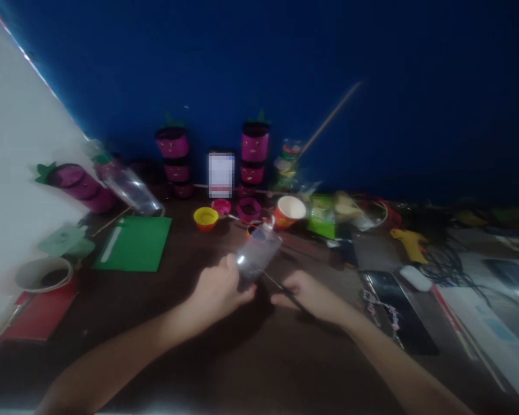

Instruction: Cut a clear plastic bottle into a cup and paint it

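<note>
My left hand (219, 288) is closed around the lower end of a clear plastic piece (262, 251), which looks like part of a bottle and tilts up to the right above the table. Between the fingers of my right hand (303, 293) is a thin dark tool (281, 287); its tip meets or overlaps the near side of the plastic. Blur hides what kind of tool it is. Just behind the plastic are an orange cup (290, 211), a yellow cup (206, 218) and a small magenta ring (248, 210).
Magenta stacked figures (254, 155) and a phone (221, 174) stand by the blue wall. A green sheet (134, 244), clear bottle (132, 184) and white bucket (44, 274) are left. Right are a yellow glue gun (410, 245), cables and a black phone (400, 311).
</note>
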Action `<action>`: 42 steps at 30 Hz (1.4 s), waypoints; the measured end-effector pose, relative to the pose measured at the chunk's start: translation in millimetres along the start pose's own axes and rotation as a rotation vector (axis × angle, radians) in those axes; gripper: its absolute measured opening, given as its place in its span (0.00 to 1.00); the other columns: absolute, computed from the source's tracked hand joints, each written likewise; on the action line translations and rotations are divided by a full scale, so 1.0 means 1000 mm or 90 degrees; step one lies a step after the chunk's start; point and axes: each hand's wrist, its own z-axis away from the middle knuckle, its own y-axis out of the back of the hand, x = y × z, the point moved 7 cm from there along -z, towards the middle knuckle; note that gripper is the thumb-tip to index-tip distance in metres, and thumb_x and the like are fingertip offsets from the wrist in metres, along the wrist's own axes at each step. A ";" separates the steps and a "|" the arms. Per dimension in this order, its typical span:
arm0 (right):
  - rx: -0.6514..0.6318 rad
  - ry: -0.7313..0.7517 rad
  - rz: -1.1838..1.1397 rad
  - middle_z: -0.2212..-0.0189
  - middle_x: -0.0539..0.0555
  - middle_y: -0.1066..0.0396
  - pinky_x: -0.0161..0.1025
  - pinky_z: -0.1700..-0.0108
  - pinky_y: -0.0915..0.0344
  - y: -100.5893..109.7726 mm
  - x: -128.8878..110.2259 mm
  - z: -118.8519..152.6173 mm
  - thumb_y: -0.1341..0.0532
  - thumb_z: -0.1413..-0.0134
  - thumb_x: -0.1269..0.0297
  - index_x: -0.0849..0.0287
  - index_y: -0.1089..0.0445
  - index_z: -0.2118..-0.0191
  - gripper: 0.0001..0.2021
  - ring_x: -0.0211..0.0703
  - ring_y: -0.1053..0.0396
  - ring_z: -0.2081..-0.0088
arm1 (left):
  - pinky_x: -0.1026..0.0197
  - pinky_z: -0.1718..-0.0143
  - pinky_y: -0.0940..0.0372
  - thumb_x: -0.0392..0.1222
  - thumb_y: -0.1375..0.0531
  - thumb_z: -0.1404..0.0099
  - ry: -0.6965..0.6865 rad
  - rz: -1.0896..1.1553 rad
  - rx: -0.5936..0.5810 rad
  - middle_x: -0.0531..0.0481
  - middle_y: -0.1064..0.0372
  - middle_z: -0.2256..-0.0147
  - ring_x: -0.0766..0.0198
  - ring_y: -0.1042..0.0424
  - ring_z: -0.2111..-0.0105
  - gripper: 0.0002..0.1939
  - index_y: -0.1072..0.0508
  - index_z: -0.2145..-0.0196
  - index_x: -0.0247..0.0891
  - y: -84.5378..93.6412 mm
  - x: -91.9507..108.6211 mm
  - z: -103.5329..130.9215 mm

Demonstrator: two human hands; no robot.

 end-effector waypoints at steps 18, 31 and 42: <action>0.010 0.001 0.005 0.86 0.45 0.49 0.32 0.78 0.52 -0.004 0.005 0.003 0.39 0.60 0.41 0.61 0.39 0.85 0.26 0.32 0.50 0.80 | 0.59 0.77 0.38 0.56 0.49 0.39 0.011 -0.030 0.021 0.43 0.31 0.68 0.52 0.26 0.72 0.21 0.39 0.62 0.33 0.000 0.000 0.002; -0.058 0.006 0.054 0.84 0.45 0.48 0.32 0.77 0.51 0.006 -0.010 0.011 0.36 0.61 0.44 0.61 0.38 0.82 0.23 0.31 0.51 0.80 | 0.57 0.74 0.36 0.55 0.49 0.39 -0.068 0.017 -0.014 0.43 0.30 0.66 0.52 0.26 0.71 0.19 0.41 0.61 0.35 0.005 0.014 0.010; -0.083 0.065 0.038 0.85 0.44 0.50 0.32 0.78 0.54 0.005 -0.015 0.001 0.36 0.63 0.43 0.62 0.39 0.84 0.24 0.31 0.53 0.80 | 0.56 0.73 0.36 0.57 0.49 0.41 -0.080 0.088 -0.016 0.45 0.28 0.67 0.50 0.26 0.70 0.21 0.42 0.60 0.36 0.006 0.007 0.008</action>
